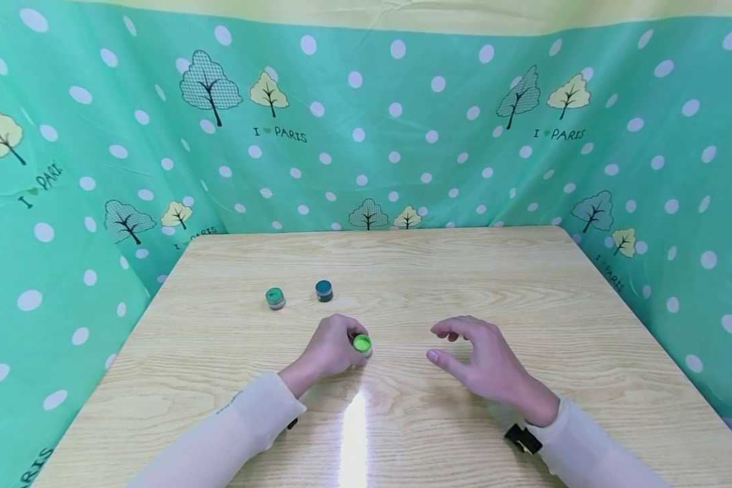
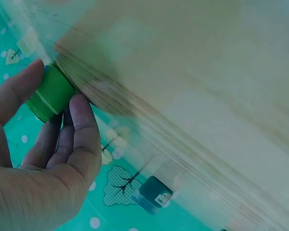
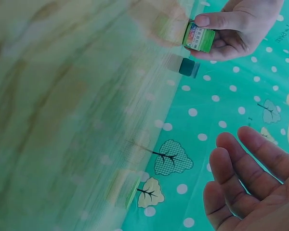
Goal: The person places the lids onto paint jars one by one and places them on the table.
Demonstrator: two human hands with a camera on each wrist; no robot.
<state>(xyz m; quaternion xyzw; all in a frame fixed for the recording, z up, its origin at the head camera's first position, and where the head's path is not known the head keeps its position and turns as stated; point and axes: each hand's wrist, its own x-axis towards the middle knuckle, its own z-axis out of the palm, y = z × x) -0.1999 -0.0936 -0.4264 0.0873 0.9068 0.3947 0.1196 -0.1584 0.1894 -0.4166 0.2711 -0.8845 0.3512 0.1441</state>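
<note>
It's a pinch, thumb against fingers, and the left hand (image 1: 332,346) has the light green jar (image 1: 362,345) by its sides! Below spreads the wooden table (image 1: 463,285), smooth and glossy, so a jar could slide if nudged. Over on the right, the right hand (image 1: 476,356) holds nothing, fingers loosely curved, thumb apart. The light green jar sits near mid-table, closer to the person than the dark blue jar (image 1: 324,291) and the teal jar (image 1: 275,299). Looks light, stiff-walled, perhaps a touch slippery; best taken round the sides, thumb opposite fingers, squeezing gently. And there's the little printed label (image 3: 195,37) on its side!
</note>
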